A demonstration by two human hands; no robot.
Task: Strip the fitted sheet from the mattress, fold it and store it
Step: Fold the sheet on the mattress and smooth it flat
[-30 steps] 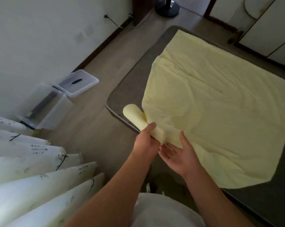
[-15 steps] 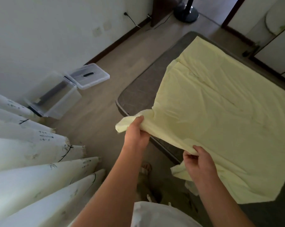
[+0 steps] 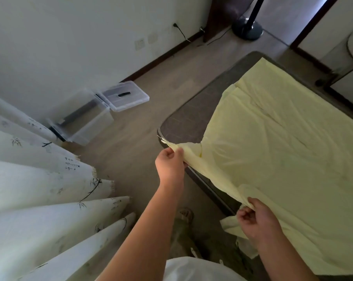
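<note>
A pale yellow fitted sheet (image 3: 283, 151) lies folded over and spread on the dark grey mattress (image 3: 187, 124), off its corners. My left hand (image 3: 170, 165) pinches the sheet's near-left corner just past the mattress corner. My right hand (image 3: 256, 220) grips the sheet's near edge farther right, where it hangs off the mattress side. The edge is stretched between the two hands, lifted a little off the mattress.
A clear plastic storage box (image 3: 84, 120) stands open by the wall at the left, its lid (image 3: 125, 96) on the floor beside it. White patterned curtains (image 3: 40, 189) hang at my left. A fan base (image 3: 247, 29) stands at the far wall. Bare floor lies between box and mattress.
Both hands took hold of the sheet's near edge and moved apart: the left hand went up and left with the corner, the right slid down and right along the edge, pulling it taut.
</note>
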